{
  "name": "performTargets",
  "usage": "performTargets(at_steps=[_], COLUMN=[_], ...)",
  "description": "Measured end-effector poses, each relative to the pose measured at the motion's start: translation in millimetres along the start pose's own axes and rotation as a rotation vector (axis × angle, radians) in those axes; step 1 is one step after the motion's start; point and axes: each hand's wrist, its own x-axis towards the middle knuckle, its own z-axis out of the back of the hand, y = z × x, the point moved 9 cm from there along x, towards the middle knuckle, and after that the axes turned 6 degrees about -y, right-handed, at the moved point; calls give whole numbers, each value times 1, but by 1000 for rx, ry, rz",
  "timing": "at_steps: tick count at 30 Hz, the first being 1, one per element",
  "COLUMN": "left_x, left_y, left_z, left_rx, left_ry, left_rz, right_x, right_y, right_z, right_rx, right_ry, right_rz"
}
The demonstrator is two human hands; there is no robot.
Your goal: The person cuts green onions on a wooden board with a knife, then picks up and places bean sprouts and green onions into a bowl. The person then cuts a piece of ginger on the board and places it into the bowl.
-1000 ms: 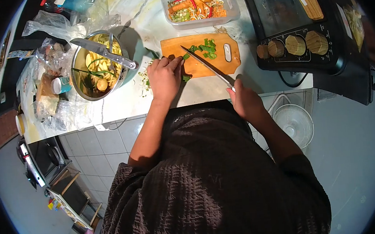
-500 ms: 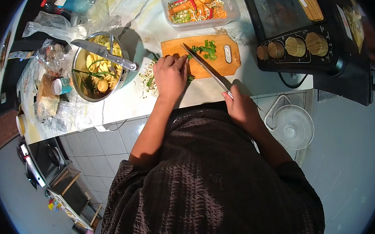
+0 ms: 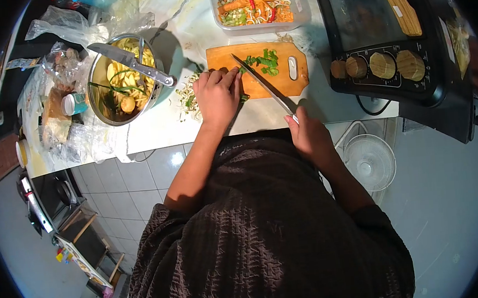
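A wooden cutting board (image 3: 221, 56) lies on the counter, with chopped green vegetable pieces (image 3: 269, 64) on its upper middle. My left hand (image 3: 217, 98) is closed at the board's left side, its fingers bent over green leafy vegetable that is mostly hidden beneath them. Gripped by its handle in my right hand (image 3: 309, 136), a kitchen knife (image 3: 268, 89) slants up and left across the board. Its tip is close to my left fingertips and the cut pieces. Bean sprouts (image 3: 187, 100) lie in a loose pile left of my left hand.
To the left, a metal pot (image 3: 96, 106) holds pale yellow pieces and greens, with a second knife (image 3: 133, 63) resting across it. Behind the board is a plastic container (image 3: 301, 14) of food. A black appliance with wooden knobs (image 3: 383, 65) stands right. Plastic bags (image 3: 64, 25) crowd the left.
The whole view has shifted slightly. My hands, the knife and the cut pieces keep nearly the same places on the board.
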Motion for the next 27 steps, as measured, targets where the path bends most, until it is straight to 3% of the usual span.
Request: performTargets(at_steps=[18, 27], left_x=[1, -3], left_y=[1, -4], left_z=[-1, 0], left_rx=[9, 28], left_ry=[20, 58], left_rz=[-17, -19], right_x=[11, 2], right_y=[-7, -20], right_z=[-7, -16], right_rx=[-65, -28], right_ry=[131, 56], right_rz=[-87, -16])
